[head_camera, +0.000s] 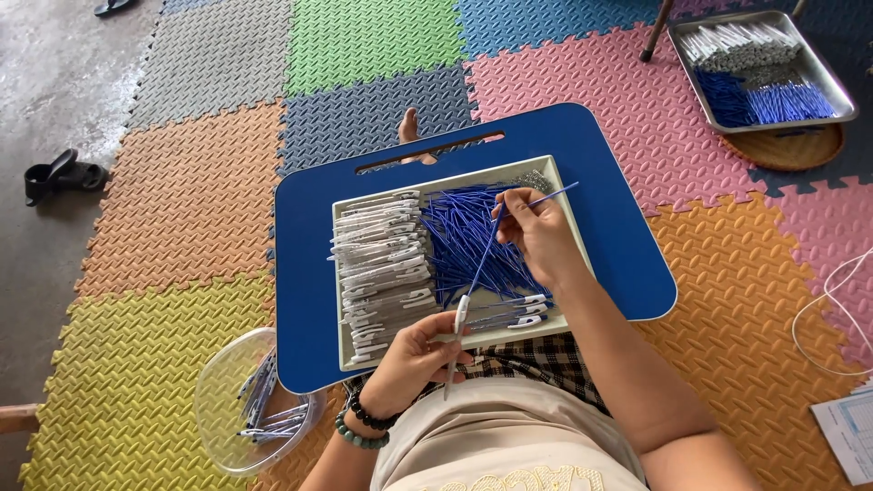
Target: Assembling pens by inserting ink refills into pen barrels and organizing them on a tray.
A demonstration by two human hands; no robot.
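My left hand (411,359) grips a white pen barrel (457,338) near the front edge of a grey tray (452,178). A thin blue refill (485,256) sticks up out of that barrel toward my right hand (536,235), which pinches its upper end and also holds a second blue refill (551,195) pointing to the upper right. The tray rests on a blue lap desk (309,227). White pen barrels (382,259) fill its left side, a heap of blue refills (459,232) its middle, and a few assembled pens (518,309) lie at its front right.
A clear plastic bowl (223,400) with several pens sits at my lower left. A metal tray (841,86) of white barrels and blue refills stands on a wicker plate at top right. Coloured foam mats cover the floor; sandals (64,173) lie on bare concrete at left.
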